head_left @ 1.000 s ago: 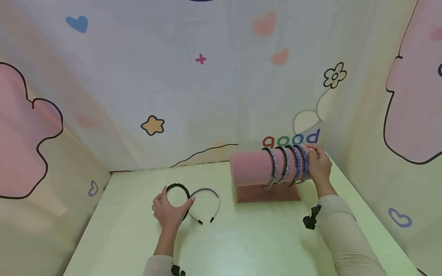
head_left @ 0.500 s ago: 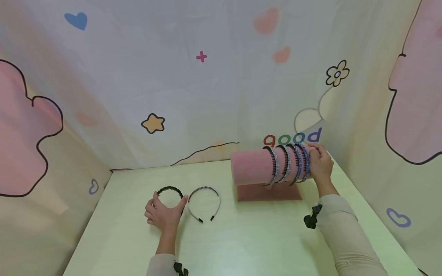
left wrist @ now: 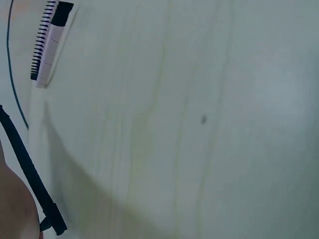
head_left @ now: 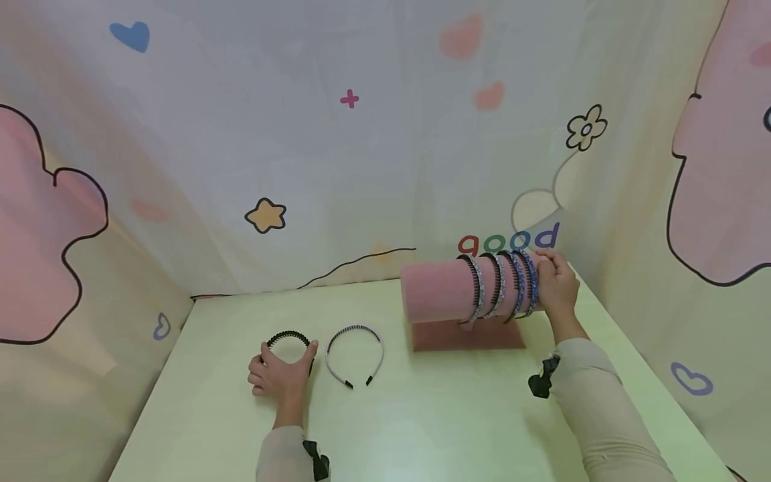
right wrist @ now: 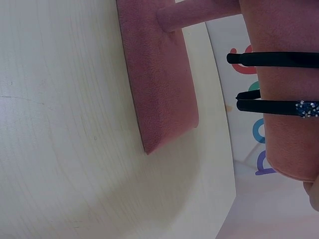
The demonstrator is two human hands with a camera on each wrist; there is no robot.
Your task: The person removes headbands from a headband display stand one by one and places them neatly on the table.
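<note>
My left hand [head_left: 280, 376] holds a black toothed headband [head_left: 289, 333] by its sides, thumb on the right side and fingers on the left. The left wrist view has one end of this black headband [left wrist: 31, 172] beside part of the hand. A white headband [head_left: 382, 351] with dark tips lies on the table to its right. On the pink padded roll of a display stand [head_left: 434, 292] hang several glittery headbands, silver ones [head_left: 480, 288] and blue ones [head_left: 533, 284]. My right hand [head_left: 559, 286] grips the roll's right end, fingers over the top and thumb in front.
The stand's flat pink base [head_left: 468, 337] rests on the pale table [head_left: 409, 415], joined to the roll by a short post [right wrist: 199, 14]. A printed curtain [head_left: 361, 161] rises right behind the table and along both sides.
My left hand has moved left and slightly toward me with the black headband, away from the white headband that it overlapped. The right hand and stand stay in place.
</note>
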